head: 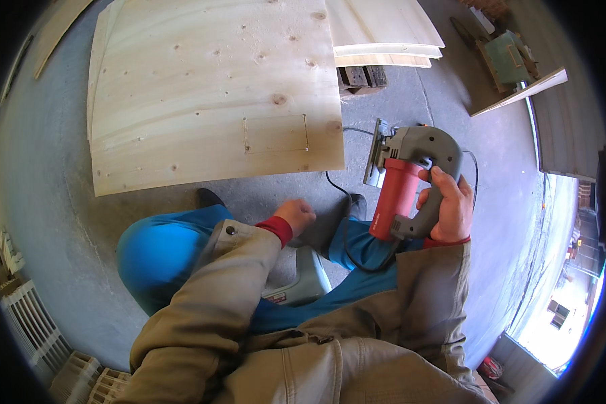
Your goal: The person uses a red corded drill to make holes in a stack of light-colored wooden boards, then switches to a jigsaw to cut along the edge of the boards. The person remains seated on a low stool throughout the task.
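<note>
My right hand (pixel 449 207) grips the rear handle of a red and grey corded jigsaw (pixel 400 194), with a finger at the trigger. The tool is raised and tilted on its side, its metal base plate (pixel 376 151) turned towards the plywood and apart from it. My left hand (pixel 295 217) hangs in a loose fist above the floor, near my knees; nothing shows in it. Before me lies a plywood sheet (pixel 207 81) with knots. Near its close right corner a rectangle (pixel 276 134) is outlined, with small holes at its corners and darker lines along its short sides.
The jigsaw's black cord (pixel 351 247) loops beside my leg. More plywood sheets (pixel 384 25) rest on a wooden pallet (pixel 362 78) at the back right. A pale green plastic stool (pixel 310 278) is beneath me. A loose board (pixel 522 93) and a green box (pixel 505 58) stand farther right.
</note>
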A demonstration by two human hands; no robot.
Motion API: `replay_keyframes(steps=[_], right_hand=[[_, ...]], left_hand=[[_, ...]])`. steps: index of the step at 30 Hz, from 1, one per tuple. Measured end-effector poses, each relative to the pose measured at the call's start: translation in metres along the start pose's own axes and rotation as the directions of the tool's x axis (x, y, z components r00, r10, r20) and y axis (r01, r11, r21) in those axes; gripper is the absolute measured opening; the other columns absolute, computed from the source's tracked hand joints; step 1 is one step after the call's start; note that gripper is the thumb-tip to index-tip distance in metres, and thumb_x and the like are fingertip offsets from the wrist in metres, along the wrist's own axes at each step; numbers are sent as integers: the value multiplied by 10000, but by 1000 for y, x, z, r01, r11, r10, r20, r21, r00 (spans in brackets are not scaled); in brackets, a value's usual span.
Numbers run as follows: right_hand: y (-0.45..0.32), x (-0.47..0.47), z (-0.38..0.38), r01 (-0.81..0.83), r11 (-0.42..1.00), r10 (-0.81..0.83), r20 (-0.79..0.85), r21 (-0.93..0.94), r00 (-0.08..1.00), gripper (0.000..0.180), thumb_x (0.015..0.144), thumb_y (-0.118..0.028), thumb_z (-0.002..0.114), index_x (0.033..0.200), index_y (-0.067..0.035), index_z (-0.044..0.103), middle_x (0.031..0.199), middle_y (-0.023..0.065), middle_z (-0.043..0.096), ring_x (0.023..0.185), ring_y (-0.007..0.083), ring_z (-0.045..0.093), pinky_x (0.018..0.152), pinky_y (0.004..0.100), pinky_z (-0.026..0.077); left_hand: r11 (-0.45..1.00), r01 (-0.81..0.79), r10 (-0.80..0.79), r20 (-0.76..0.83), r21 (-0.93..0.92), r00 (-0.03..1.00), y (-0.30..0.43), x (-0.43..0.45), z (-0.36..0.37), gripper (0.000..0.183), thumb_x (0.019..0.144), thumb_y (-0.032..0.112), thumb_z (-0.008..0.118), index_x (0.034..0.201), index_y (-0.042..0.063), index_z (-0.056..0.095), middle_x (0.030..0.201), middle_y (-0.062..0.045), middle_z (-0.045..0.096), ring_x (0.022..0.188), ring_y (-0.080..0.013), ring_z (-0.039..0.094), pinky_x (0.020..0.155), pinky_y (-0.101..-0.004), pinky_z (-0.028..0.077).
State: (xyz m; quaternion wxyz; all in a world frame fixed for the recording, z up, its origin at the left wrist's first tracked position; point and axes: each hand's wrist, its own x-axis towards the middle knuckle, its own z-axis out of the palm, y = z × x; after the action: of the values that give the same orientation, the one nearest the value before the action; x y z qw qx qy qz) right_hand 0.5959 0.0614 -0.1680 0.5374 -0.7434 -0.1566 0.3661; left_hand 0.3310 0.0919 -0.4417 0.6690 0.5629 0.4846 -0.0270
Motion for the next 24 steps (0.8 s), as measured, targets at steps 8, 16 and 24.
replay_keyframes(steps=[8,16,24], right_hand=[[3,-3,-3,-12,1000,13,-13,23,1000,281,953,-180,701,1098,56,650,984,141,725,589,177,635,539,336,513],[-1,-10,-3,34,998,-36,31,55,999,264,931,-166,730,1046,60,656,865,121,690,555,178,620,507,338,506],[-20,-26,7,112,992,-103,134,-56,986,258,896,-160,753,1016,52,666,740,83,654,546,166,620,502,330,496]], left_hand=[[977,14,-30,74,211,997,12,-12,3,441,943,286,752,1278,2,710,1252,-209,740,1171,-347,708,1031,-413,544],[978,-44,45,0,202,999,46,-35,-14,470,952,265,753,1318,-21,680,1256,-221,737,1160,-327,716,1022,-400,550],[921,-366,374,-40,133,927,122,-104,-83,451,983,193,732,1353,-45,634,1222,-191,735,1104,-279,719,967,-392,578]])
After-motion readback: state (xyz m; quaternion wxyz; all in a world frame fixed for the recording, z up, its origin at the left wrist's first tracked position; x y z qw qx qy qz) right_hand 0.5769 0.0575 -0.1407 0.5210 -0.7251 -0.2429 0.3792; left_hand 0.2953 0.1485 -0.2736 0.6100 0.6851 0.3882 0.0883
